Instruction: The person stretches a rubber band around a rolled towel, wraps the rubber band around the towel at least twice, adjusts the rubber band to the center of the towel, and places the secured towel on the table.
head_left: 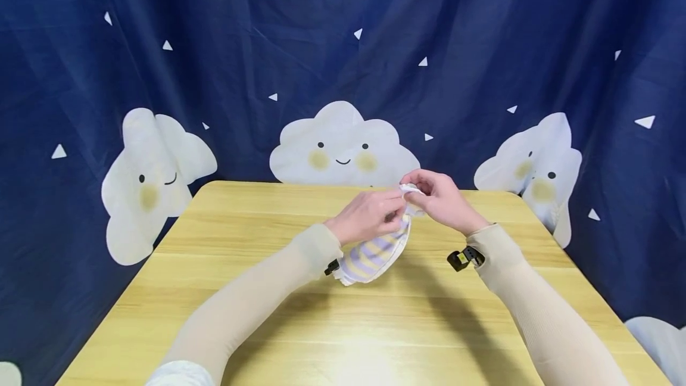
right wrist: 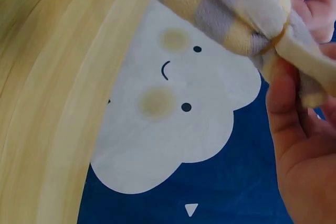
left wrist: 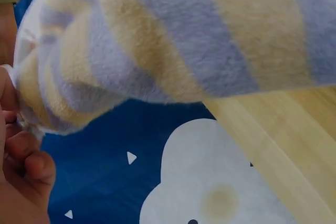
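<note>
A soft towel (head_left: pixel 375 257) with purple and yellow stripes and a white edge hangs above the table, gathered at its upper end. My left hand (head_left: pixel 370 217) grips the gathered part, its fingers curled. Just right of it my right hand (head_left: pixel 442 200) pinches the bunched tip between thumb and fingers. A thin yellowish-brown band (right wrist: pixel 282 36) crosses the bunched towel beside the right thumb in the right wrist view. The striped body of the towel (left wrist: pixel 178 30) fills the top of the left wrist view. Part of the gathered end is hidden by the fingers.
The light wooden table (head_left: pixel 225 231) lies under both arms. Behind it hangs a dark blue curtain (head_left: pixel 321 16) printed with white clouds and triangles. Small black cameras sit on the wrists, the right one (head_left: pixel 464 258) plainly visible.
</note>
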`<action>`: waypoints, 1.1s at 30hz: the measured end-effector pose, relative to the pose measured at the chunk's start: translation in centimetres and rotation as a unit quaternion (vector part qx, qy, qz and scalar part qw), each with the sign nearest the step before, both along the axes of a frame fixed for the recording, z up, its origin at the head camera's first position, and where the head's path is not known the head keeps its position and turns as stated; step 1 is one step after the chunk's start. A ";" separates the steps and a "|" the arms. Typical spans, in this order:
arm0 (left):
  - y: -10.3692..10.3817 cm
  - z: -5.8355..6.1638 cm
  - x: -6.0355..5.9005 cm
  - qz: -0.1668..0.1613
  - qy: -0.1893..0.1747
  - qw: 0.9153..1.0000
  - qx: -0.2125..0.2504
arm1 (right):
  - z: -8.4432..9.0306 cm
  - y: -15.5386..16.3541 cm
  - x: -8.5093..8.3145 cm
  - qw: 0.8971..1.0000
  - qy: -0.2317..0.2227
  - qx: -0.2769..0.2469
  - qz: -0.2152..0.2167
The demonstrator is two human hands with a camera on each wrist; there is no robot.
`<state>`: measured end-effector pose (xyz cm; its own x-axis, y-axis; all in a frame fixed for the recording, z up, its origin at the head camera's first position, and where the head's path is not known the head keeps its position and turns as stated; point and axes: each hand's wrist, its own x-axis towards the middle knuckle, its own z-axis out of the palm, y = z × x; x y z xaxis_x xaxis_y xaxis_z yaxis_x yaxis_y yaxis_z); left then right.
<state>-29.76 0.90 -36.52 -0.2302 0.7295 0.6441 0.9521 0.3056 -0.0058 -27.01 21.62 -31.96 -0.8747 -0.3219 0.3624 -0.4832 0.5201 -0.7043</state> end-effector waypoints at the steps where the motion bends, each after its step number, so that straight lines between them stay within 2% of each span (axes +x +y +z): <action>1: -0.1 0.0 0.1 -0.001 -0.005 1.000 -0.011 | 0.1 0.0 0.0 1.000 0.004 -0.002 -0.006; 4: -0.5 -0.2 0.8 0.008 -0.005 0.999 -0.054 | 0.1 0.0 -0.1 1.000 0.006 -0.010 -0.018; 11: -1.0 -1.0 2.2 0.040 0.077 0.987 -0.134 | -0.8 0.2 -0.5 1.000 -0.011 -0.020 -0.017; 15: -1.6 -1.7 2.5 0.050 0.106 0.979 -0.165 | -1.0 0.1 -0.2 0.999 -0.008 -0.031 -0.026; 19: -2.4 -2.1 2.3 0.051 0.110 0.977 -0.175 | -0.8 0.2 0.1 0.998 -0.015 -0.048 -0.034; 22: -2.8 -2.2 1.7 0.052 0.063 0.988 -0.133 | -0.6 0.2 0.1 0.997 -0.034 -0.065 -0.035; 24: -3.0 -2.4 1.2 0.056 0.015 0.996 -0.071 | -0.6 -0.1 0.2 0.996 -0.043 -0.076 -0.033; 26: -3.1 -2.5 0.9 0.059 -0.030 0.998 -0.006 | -0.5 -0.6 0.2 0.995 -0.040 -0.080 -0.040; 28: -3.1 -2.7 0.8 0.066 -0.064 0.994 0.052 | -0.1 -1.2 0.4 0.995 -0.031 -0.079 -0.056; 30: -2.9 -2.5 1.1 0.082 -0.093 0.988 0.090 | 0.5 -1.7 0.7 0.994 -0.019 -0.074 -0.081; 33: -2.2 -1.7 1.6 0.116 -0.153 0.973 0.128 | 1.4 -2.1 0.9 0.992 -0.016 -0.067 -0.102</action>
